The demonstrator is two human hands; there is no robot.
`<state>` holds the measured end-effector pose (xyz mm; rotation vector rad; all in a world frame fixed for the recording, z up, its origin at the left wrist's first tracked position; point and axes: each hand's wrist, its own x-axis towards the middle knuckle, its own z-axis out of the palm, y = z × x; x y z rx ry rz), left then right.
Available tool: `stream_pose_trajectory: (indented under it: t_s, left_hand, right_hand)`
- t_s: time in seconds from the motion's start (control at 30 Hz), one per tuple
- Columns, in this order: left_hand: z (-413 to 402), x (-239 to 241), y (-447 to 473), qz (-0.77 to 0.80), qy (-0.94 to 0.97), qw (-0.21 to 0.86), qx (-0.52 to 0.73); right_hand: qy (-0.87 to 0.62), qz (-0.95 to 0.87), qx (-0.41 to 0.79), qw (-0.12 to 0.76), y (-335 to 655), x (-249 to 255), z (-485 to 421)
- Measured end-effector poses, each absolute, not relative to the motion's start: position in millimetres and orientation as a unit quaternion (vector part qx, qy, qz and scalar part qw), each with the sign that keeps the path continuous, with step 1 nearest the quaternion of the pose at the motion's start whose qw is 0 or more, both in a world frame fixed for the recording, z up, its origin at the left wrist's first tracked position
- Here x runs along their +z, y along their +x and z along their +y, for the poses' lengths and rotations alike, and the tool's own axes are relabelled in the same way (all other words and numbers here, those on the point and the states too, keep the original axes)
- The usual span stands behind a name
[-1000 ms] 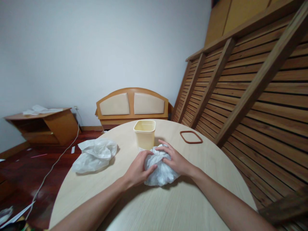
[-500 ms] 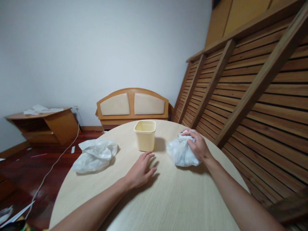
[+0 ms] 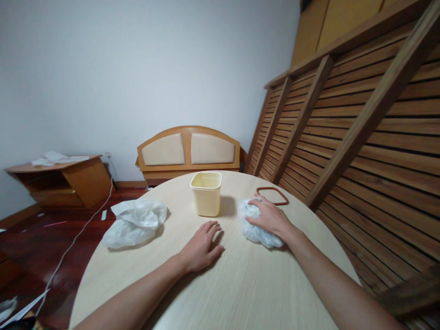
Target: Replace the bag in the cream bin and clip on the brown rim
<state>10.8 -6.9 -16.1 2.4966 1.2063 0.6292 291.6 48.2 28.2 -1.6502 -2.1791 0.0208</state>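
Observation:
On the round table, my right hand (image 3: 275,219) is closed over a bunched white plastic bag (image 3: 257,234), with its fingers curled across the top. Just behind it lies a flat, rounded-square brown ring (image 3: 286,200). My left hand (image 3: 202,247) rests near the table's middle with loosely spread fingers and nothing in it. In front of its fingertips stands a small cream-yellow plastic bin (image 3: 208,201), upright and open at the top. A second crumpled white plastic bag (image 3: 135,224) lies on the left side, apart from both hands.
The light wood round table (image 3: 237,288) has a curved edge. Slatted wooden panels (image 3: 343,137) lean along the right. A headboard (image 3: 189,151) stands behind the table. At left are a low wooden cabinet (image 3: 75,183) and a white cable (image 3: 75,238) on the floor.
My right hand and the bag have come slightly nearer to me and left, and the brown ring behind has come into sight. The left hand has lowered slightly away from the bin.

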Motion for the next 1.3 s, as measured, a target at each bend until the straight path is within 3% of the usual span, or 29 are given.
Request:
stream_pose_trajectory:
  t_s: [0.47, 0.8, 1.0, 1.3]
  left_hand:
    - [-9.8, -20.4, 9.6, 0.428, 0.871, 0.133, 0.199]
    - [-11.6, -17.3, 9.8, 0.43, 0.873, 0.132, 0.19]
    - [-9.8, -21.3, 9.4, 0.427, 0.873, 0.131, 0.196]
    - [-11.8, -18.5, 10.8, 0.434, 0.874, 0.127, 0.178]
  right_hand:
    - [-0.755, -0.652, -0.055, 0.042, 341.0, 48.3, 44.0]
    - [-0.756, -0.636, -0.082, 0.129, 337.4, 40.2, 51.2]
    - [-0.772, -0.625, -0.07, 0.095, 333.7, 24.0, 57.0]
    - [-0.772, -0.611, -0.123, 0.128, 345.9, 12.8, 75.8]
